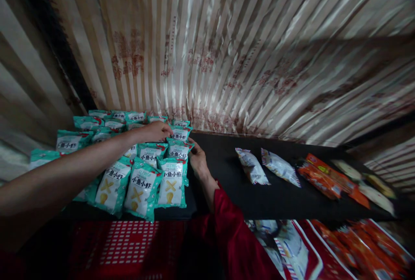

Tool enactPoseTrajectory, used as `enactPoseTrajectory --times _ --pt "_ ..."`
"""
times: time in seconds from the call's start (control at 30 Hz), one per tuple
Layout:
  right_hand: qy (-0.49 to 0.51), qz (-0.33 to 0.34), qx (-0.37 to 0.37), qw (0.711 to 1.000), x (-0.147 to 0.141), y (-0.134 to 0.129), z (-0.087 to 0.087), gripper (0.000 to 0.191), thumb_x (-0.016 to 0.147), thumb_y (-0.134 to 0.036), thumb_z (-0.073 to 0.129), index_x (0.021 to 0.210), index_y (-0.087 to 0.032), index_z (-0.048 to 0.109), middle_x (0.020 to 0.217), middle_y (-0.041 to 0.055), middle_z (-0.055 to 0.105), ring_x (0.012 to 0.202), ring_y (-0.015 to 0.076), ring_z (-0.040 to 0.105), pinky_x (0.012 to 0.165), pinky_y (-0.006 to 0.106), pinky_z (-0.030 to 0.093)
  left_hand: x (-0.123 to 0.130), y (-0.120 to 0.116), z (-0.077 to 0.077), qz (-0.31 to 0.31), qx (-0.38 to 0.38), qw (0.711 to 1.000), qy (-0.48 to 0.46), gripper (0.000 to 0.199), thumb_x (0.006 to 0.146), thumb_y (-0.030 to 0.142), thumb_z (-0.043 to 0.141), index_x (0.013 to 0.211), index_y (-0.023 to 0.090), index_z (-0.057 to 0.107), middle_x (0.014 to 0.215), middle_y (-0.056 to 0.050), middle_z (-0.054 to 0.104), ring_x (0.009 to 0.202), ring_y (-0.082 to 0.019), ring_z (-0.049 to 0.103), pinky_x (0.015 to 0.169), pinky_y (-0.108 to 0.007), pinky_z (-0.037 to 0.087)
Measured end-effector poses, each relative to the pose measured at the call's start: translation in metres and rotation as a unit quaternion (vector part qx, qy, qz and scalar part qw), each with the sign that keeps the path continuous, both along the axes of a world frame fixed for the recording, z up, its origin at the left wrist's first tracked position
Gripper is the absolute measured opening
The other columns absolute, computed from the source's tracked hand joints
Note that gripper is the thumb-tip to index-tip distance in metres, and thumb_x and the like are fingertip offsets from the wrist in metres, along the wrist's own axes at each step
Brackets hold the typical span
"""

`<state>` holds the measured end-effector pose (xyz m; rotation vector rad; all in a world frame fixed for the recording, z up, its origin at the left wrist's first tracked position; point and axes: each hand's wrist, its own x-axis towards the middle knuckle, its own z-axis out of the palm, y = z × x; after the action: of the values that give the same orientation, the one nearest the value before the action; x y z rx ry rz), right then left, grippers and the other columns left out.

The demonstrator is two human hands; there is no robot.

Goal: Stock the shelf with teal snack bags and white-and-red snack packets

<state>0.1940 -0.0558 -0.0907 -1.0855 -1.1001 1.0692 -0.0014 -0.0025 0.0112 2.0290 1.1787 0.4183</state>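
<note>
Rows of teal-and-white snack bags (142, 189) lean against one another on the left of a black shelf. My left hand (157, 132) reaches over them, its curled fingers closed at the left edge of a snack bag (180, 134) in the right-hand column. At the right side of that column, my right hand (198, 158) has its fingers and thumb on the edge of the bags. Part of its grip is hidden behind the packaging. Just in front stands another teal bag (177, 149), and a larger-looking one (171, 182) is at the shelf's front.
Two white snack bags (252, 166) lie apart on the black shelf (220, 159), with orange packets (333, 180) and pale packs (376, 198) farther right. Below are a red plastic basket (129, 245) and boxes of white and orange packets (359, 245). A pleated curtain (201, 55) hangs behind.
</note>
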Motion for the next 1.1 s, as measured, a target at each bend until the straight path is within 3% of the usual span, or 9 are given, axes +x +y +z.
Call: enactPoseTrajectory --times 0.23,0.37,0.57,0.73,0.97,1.1 --pt "-0.038 -0.055 -0.015 0.998 0.008 -0.004 -0.006 0.031 0.067 -0.042 0.066 0.087 -0.019 0.064 0.081 0.0011 0.069 0.075 0.0177 0.062 0.075 0.030 0.048 0.000 0.003 -0.001 0.039 -0.040 0.998 -0.029 0.025 0.076 0.026 0.050 0.090 0.017 0.067 0.093 -0.005 0.071 0.073 -0.015 0.062 0.066 -0.025 0.048" --pt "-0.042 -0.044 -0.027 0.998 0.009 -0.013 0.000 0.044 0.077 -0.058 0.053 0.091 -0.019 0.068 0.079 0.0013 0.070 0.082 0.0200 0.061 0.079 0.030 0.046 0.001 0.004 0.001 0.068 -0.042 0.996 -0.046 0.025 0.077 0.027 0.048 0.091 0.016 0.066 0.095 -0.006 0.070 0.072 -0.015 0.062 0.065 -0.026 0.049" --pt "-0.064 -0.072 -0.109 0.989 0.005 -0.017 0.008 0.067 0.077 -0.076 0.037 0.069 -0.018 0.068 0.066 0.0029 0.068 0.079 0.0217 0.062 0.079 0.029 0.046 -0.002 0.005 0.003 0.056 -0.017 0.997 -0.053 0.025 0.078 0.031 0.050 0.090 0.017 0.067 0.101 -0.008 0.070 0.078 -0.016 0.063 0.068 -0.028 0.049" --pt "-0.029 -0.032 -0.080 0.996 0.005 -0.017 0.006 0.074 0.077 -0.079 0.032 0.081 -0.017 0.072 0.076 0.0038 0.072 0.086 0.0224 0.064 0.085 0.030 0.046 -0.001 0.004 0.003 0.068 -0.022 0.996 -0.054 0.025 0.079 0.032 0.051 0.092 0.017 0.067 0.102 -0.007 0.070 0.078 -0.015 0.063 0.067 -0.025 0.049" --pt "-0.054 -0.084 -0.115 0.988 0.000 -0.021 0.010 0.073 0.076 -0.077 0.039 0.091 -0.014 0.073 0.089 0.0064 0.074 0.102 0.0269 0.062 0.086 0.030 0.047 0.002 0.003 0.006 0.072 -0.020 0.996 -0.054 0.025 0.080 0.023 0.046 0.094 0.015 0.065 0.103 -0.007 0.070 0.080 -0.015 0.063 0.070 -0.026 0.050" --pt "-0.046 -0.062 -0.107 0.991 0.002 -0.020 0.011 0.074 0.076 -0.077 0.039 0.091 -0.014 0.074 0.088 0.0067 0.074 0.101 0.0266 0.063 0.088 0.030 0.047 0.003 0.002 0.006 0.066 -0.011 0.996 -0.051 0.025 0.080 0.024 0.047 0.094 0.014 0.066 0.101 -0.007 0.070 0.083 -0.016 0.063 0.071 -0.026 0.049"
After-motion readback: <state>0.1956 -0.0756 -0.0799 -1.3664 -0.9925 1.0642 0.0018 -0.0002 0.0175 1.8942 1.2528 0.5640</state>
